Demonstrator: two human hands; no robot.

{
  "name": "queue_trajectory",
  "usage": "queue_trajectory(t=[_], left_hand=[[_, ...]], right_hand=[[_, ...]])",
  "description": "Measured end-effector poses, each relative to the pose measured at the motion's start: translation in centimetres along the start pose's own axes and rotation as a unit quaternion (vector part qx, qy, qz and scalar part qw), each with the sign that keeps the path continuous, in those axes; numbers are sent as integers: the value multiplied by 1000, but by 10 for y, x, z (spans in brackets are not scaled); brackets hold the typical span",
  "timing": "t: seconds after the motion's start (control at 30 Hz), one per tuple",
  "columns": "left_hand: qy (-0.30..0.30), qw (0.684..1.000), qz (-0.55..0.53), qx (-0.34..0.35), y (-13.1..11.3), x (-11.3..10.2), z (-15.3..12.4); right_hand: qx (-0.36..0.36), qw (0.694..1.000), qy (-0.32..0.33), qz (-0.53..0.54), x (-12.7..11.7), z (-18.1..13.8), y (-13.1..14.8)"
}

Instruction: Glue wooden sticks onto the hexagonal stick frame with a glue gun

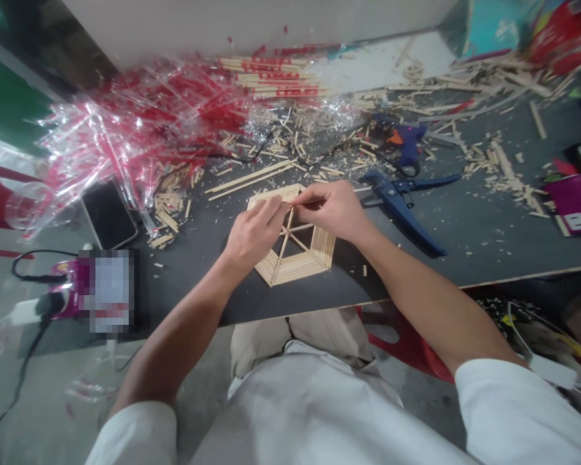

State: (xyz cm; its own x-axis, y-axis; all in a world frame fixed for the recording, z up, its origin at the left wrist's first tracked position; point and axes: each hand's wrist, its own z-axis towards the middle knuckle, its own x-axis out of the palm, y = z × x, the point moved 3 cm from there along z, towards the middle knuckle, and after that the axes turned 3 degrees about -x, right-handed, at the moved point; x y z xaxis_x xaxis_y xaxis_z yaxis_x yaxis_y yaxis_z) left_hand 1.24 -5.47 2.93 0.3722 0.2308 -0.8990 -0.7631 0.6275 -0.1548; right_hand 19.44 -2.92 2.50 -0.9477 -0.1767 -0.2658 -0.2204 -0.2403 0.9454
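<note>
A hexagonal frame of thin wooden sticks [300,266] lies flat on the dark tabletop, its sides built from rows of sticks and its spokes crossing at the middle. Over its far left part bends my left hand [254,227], fingers closed together at the upper end of a spoke. My right hand [336,205] comes in from the right, thumb and index finger pinched at that same spot. Both sets of fingertips meet around what looks like a thin wooden stick, mostly hidden by them. Blue-handled cutters [401,205] lie right of my right hand.
Red-and-clear plastic wrappers [164,110] heap at the back left, beside bundled sticks [275,76]. Cut stick scraps litter the back. A blue glue gun [409,143] stands behind the cutters. A phone [109,213] and a purple power strip [68,284] lie left.
</note>
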Motion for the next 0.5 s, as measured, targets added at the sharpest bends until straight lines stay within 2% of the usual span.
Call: queue_trajectory(t=[0.17,0.5], left_hand=[[-8,1000,3,-3,0,-1,1],[-80,995,28,46,2,3,-1]], right_hand=[[-22,999,-17,-33,1,-1,1],[-30,999,-27,-29,1,0,5]])
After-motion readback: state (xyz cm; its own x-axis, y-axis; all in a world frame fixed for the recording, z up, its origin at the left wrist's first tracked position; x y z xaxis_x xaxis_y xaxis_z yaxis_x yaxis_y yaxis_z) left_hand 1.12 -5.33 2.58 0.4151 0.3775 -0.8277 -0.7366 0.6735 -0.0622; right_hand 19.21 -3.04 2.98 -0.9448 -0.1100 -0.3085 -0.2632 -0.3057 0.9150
